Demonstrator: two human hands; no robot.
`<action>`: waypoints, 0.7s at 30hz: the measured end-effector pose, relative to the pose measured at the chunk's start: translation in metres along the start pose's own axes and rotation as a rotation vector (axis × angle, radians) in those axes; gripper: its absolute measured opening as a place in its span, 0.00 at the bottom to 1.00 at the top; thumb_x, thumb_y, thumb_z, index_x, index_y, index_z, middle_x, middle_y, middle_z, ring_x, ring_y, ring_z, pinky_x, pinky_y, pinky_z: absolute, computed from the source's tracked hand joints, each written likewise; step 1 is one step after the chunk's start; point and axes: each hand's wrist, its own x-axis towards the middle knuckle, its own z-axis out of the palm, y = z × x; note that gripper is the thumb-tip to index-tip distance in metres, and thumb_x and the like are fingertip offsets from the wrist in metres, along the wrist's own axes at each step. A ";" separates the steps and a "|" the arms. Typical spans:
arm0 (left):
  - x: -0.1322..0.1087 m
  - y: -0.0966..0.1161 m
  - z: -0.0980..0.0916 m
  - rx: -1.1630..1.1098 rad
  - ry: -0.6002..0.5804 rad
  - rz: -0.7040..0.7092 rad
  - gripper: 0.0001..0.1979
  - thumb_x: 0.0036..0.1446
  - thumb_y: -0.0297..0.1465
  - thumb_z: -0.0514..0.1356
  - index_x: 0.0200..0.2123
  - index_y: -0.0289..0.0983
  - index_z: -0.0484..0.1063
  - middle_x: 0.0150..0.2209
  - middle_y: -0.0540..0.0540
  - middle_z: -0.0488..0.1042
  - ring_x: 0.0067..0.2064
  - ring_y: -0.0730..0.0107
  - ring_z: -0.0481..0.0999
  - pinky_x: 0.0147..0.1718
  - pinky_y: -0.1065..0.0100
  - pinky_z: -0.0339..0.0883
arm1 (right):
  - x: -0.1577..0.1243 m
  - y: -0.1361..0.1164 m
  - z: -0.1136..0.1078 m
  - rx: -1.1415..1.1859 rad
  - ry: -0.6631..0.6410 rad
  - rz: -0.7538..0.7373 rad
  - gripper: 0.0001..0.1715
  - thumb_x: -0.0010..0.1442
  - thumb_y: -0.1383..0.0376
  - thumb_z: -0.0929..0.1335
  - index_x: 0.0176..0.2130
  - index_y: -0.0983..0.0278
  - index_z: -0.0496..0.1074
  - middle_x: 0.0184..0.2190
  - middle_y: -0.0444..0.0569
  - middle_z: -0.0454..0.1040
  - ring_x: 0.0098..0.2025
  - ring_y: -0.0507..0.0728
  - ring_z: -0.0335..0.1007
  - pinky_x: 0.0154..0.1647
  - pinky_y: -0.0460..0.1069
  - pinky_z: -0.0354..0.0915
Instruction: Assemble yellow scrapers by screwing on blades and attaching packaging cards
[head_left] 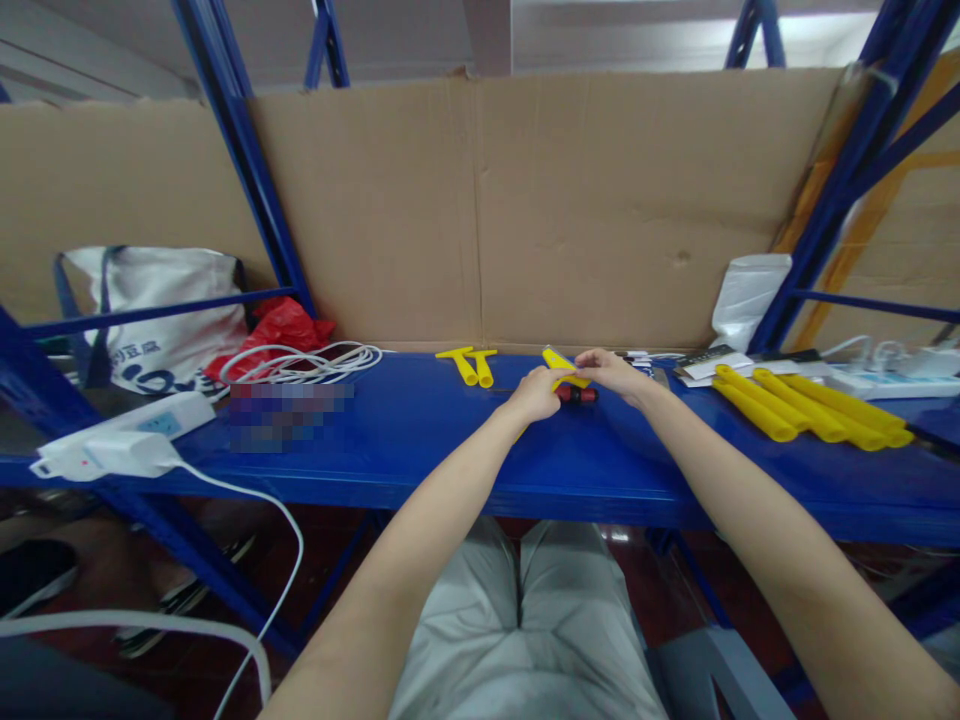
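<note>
My left hand is closed around a yellow plastic T-shaped piece, held just above the blue shelf. At that piece's right side my right hand has its thumb and fingers bent together on it; the fingertips are partly hidden. Just below the hands lies a screwdriver with a red and black handle, its thin shaft pointing left behind my left hand. Farther left, two more yellow T-shaped pieces lie side by side, their round hollow ends toward me.
Several yellow tubes lie at the right beside a white power strip. On the left are coiled white cable, a red plastic bag, a cloth bag and another power strip. Cardboard walls the back between blue posts.
</note>
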 end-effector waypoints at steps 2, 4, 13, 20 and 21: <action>0.000 0.000 0.000 -0.003 0.001 0.002 0.28 0.51 0.20 0.54 0.56 0.42 0.67 0.50 0.42 0.72 0.52 0.60 0.70 0.51 0.62 0.62 | 0.000 0.001 0.000 0.014 -0.001 0.005 0.11 0.47 0.73 0.69 0.34 0.65 0.67 0.37 0.49 0.73 0.40 0.52 0.69 0.47 0.49 0.64; 0.000 0.000 -0.001 -0.006 0.002 0.005 0.28 0.51 0.20 0.54 0.56 0.42 0.68 0.50 0.43 0.73 0.52 0.61 0.70 0.51 0.63 0.62 | 0.001 0.002 0.000 0.026 -0.004 -0.001 0.11 0.47 0.72 0.69 0.33 0.65 0.67 0.37 0.49 0.72 0.40 0.52 0.68 0.47 0.49 0.64; -0.002 0.004 -0.005 -0.025 -0.004 -0.015 0.26 0.51 0.19 0.54 0.53 0.41 0.71 0.49 0.43 0.73 0.52 0.62 0.71 0.51 0.63 0.63 | 0.001 0.000 0.002 0.023 0.022 0.007 0.09 0.48 0.74 0.68 0.32 0.65 0.68 0.34 0.48 0.73 0.36 0.50 0.68 0.44 0.49 0.64; -0.001 0.002 -0.005 -0.036 0.002 -0.012 0.27 0.50 0.19 0.54 0.54 0.40 0.70 0.52 0.43 0.72 0.53 0.61 0.70 0.52 0.63 0.61 | -0.002 -0.003 -0.008 -0.063 0.014 -0.002 0.03 0.50 0.68 0.67 0.28 0.65 0.72 0.30 0.47 0.75 0.36 0.53 0.68 0.43 0.48 0.63; -0.002 0.002 -0.006 -0.031 -0.006 -0.011 0.27 0.51 0.19 0.54 0.54 0.41 0.69 0.52 0.43 0.72 0.53 0.61 0.70 0.52 0.63 0.62 | -0.003 -0.003 -0.010 -0.085 -0.014 0.000 0.04 0.50 0.66 0.67 0.26 0.65 0.73 0.29 0.47 0.75 0.36 0.53 0.68 0.42 0.48 0.62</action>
